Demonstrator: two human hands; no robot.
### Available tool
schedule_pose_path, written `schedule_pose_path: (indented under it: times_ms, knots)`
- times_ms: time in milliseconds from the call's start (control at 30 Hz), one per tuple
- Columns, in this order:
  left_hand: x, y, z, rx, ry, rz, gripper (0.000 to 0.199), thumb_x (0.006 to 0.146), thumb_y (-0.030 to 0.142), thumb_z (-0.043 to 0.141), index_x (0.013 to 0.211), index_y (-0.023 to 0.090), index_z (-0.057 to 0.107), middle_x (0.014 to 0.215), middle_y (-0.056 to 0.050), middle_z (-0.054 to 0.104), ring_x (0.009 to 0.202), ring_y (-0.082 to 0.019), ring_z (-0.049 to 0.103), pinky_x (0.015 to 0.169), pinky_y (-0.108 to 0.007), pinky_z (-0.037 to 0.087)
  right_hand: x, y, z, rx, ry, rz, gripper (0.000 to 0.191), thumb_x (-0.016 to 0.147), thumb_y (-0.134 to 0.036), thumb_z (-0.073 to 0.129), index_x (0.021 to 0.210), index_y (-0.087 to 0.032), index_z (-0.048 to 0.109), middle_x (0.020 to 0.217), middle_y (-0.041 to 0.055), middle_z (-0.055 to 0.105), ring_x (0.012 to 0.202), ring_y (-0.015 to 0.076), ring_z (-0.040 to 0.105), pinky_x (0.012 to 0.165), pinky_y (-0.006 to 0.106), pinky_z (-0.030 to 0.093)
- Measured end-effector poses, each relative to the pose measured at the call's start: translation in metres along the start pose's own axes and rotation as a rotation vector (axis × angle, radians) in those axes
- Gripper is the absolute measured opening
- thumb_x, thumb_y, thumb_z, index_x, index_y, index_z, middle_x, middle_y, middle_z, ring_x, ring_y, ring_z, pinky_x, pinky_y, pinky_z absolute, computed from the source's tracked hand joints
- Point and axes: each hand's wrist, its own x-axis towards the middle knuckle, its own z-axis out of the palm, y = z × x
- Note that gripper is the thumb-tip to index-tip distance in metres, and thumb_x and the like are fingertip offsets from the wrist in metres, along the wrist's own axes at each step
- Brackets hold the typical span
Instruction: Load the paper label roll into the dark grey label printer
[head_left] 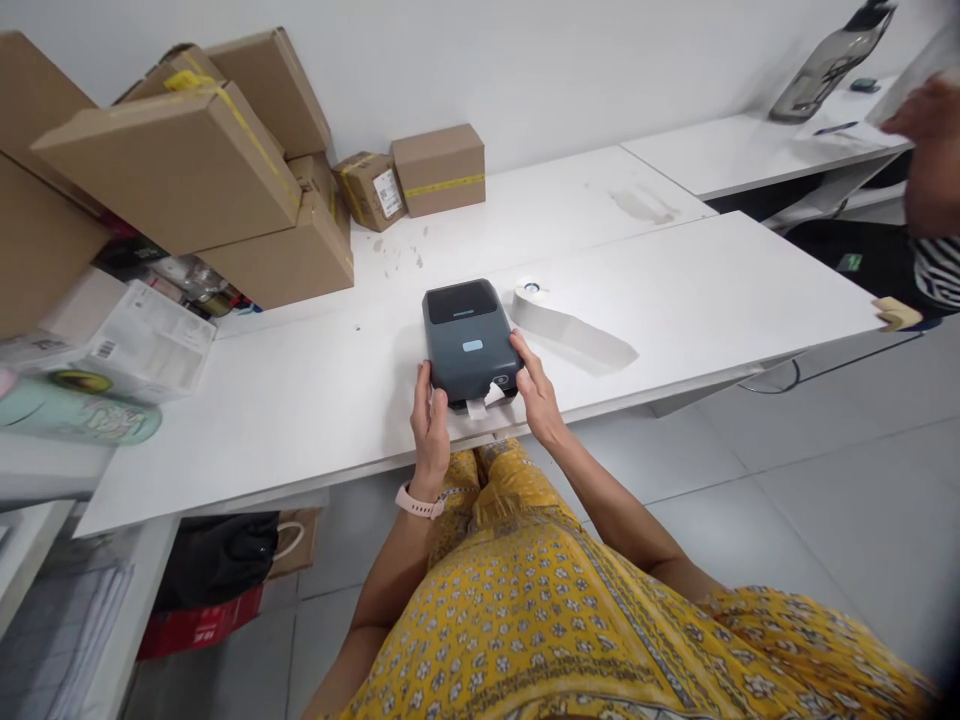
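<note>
A dark grey label printer (465, 350) sits near the front edge of the white table, and its lid looks closed. From its front slot sticks a short piece of white label paper (478, 408). My left hand (430, 425) grips the printer's left side, thumb at the front corner. On the opposite side, my right hand (536, 390) holds the right front corner with its fingers along the edge. Just right of the printer stands a roll of white labels (531, 292), its loose strip trailing rightward over the table.
Cardboard boxes (180, 170) are stacked at the left, with smaller boxes (439, 170) by the wall. A green bottle (82, 408) lies at the left edge. A grey water bottle (829, 65) stands at the far right, near another person's arm (934, 170).
</note>
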Motion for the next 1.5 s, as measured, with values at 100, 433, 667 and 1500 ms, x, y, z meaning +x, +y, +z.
schedule_pose_path:
  times_ms: [100, 433, 667, 1500]
  knots:
    - [0.013, 0.011, 0.001, -0.098, 0.02, 0.073, 0.063, 0.098, 0.06, 0.056, 0.153, 0.029, 0.051, 0.166, -0.008, 0.046, 0.157, -0.024, 0.039, 0.131, -0.041, 0.03, 0.017, -0.008, -0.006, 0.008, -0.01, -0.016, 0.066, 0.104, -0.069, 0.033, 0.159, -0.034, 0.042, 0.17, 0.003, 0.039, 0.159, 0.0276, 0.033, 0.133, 0.053, 0.025]
    - [0.105, 0.008, 0.009, -0.01, -0.02, 0.104, 0.072, 0.094, 0.049, 0.064, 0.158, 0.027, 0.039, 0.168, -0.012, 0.041, 0.159, -0.027, 0.034, 0.13, -0.043, 0.03, 0.15, -0.038, 0.007, -0.316, -0.011, -0.305, 0.074, 0.103, -0.073, 0.007, 0.168, -0.037, 0.01, 0.176, 0.0003, 0.021, 0.165, 0.0286, 0.012, 0.133, 0.058, 0.014]
    - [0.096, -0.034, 0.019, 0.225, -0.063, -0.099, 0.071, 0.089, 0.026, 0.066, 0.156, 0.023, 0.042, 0.161, -0.011, 0.052, 0.154, -0.026, 0.044, 0.128, -0.041, 0.034, 0.233, -0.046, 0.025, -0.348, 0.059, -0.257, 0.081, 0.104, -0.074, 0.015, 0.166, -0.022, 0.018, 0.172, 0.0084, 0.032, 0.16, 0.0221, 0.029, 0.131, 0.043, 0.027]
    - [0.107, -0.019, 0.018, 0.404, -0.057, 0.0, 0.08, 0.083, 0.005, 0.052, 0.16, 0.025, 0.039, 0.161, -0.008, 0.053, 0.154, -0.027, 0.044, 0.128, -0.047, 0.033, 0.178, 0.008, 0.054, -1.004, -1.127, -0.262, 0.044, 0.077, -0.007, 0.071, 0.117, -0.023, 0.079, 0.11, 0.0105, 0.082, 0.111, 0.0321, 0.074, 0.112, 0.047, 0.041]
